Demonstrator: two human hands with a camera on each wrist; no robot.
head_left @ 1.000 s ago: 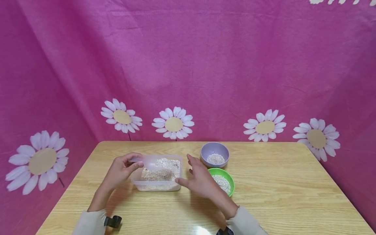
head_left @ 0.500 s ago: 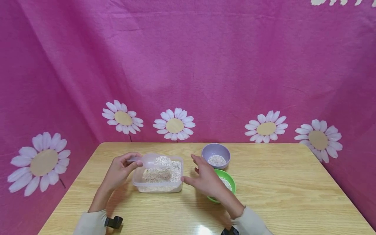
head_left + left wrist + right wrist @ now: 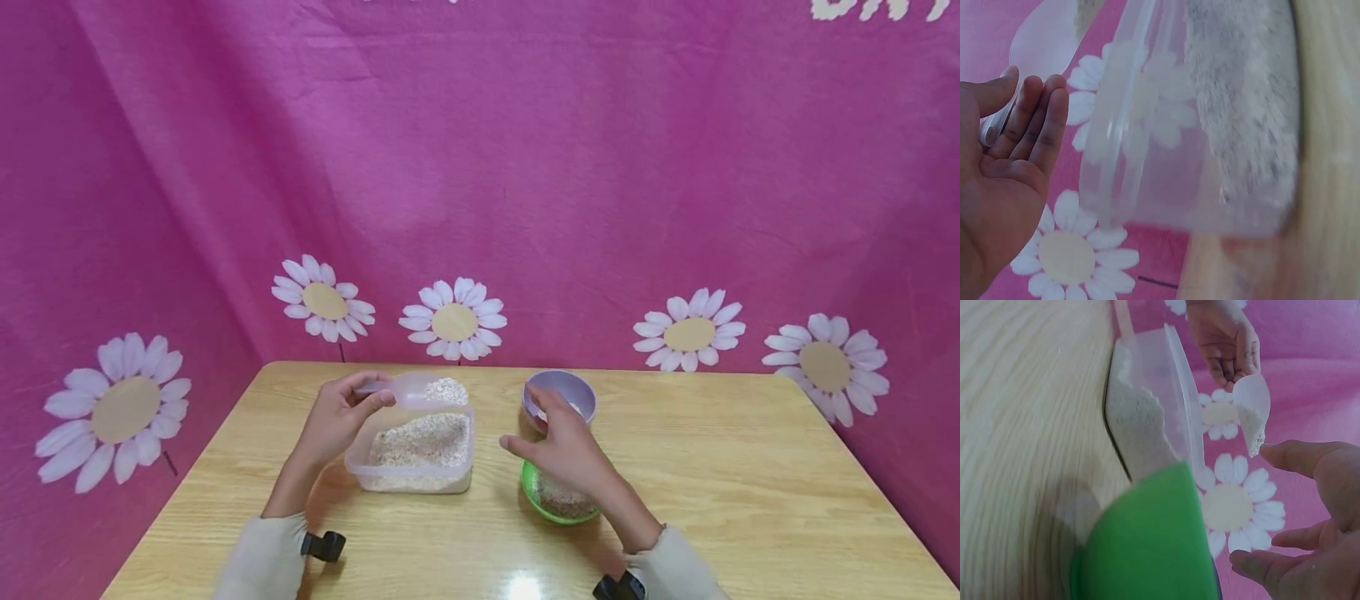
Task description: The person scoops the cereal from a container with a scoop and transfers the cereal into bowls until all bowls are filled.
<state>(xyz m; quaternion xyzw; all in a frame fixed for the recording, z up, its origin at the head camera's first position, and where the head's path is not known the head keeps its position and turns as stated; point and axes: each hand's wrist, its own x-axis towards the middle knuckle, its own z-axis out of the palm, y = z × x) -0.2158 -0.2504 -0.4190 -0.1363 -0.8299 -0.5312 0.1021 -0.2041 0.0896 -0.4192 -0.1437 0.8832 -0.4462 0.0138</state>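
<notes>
My left hand (image 3: 337, 419) pinches the handle of a translucent plastic scoop (image 3: 411, 388) between thumb and fingers. Pale flakes (image 3: 446, 391) like oats fill the scoop's front end. It is raised over the back rim of a clear rectangular container (image 3: 408, 472), which holds more of the same flakes; in the left wrist view the container wall (image 3: 1147, 187) stands beside the hand. My right hand (image 3: 566, 446) hovers with spread fingers over a green bowl (image 3: 531, 492), holding nothing. The green bowl (image 3: 1147, 544) has flakes in it, partly hidden by the hand.
A purple bowl (image 3: 577, 387) with some flakes stands behind the green one, partly covered by the right fingers. The wooden table (image 3: 750, 475) runs back to a pink cloth (image 3: 570, 167) printed with daisies.
My left hand has lifted the loaded scoop from inside the container to above its back rim. My right hand has moved right, away from the container, over the bowls.
</notes>
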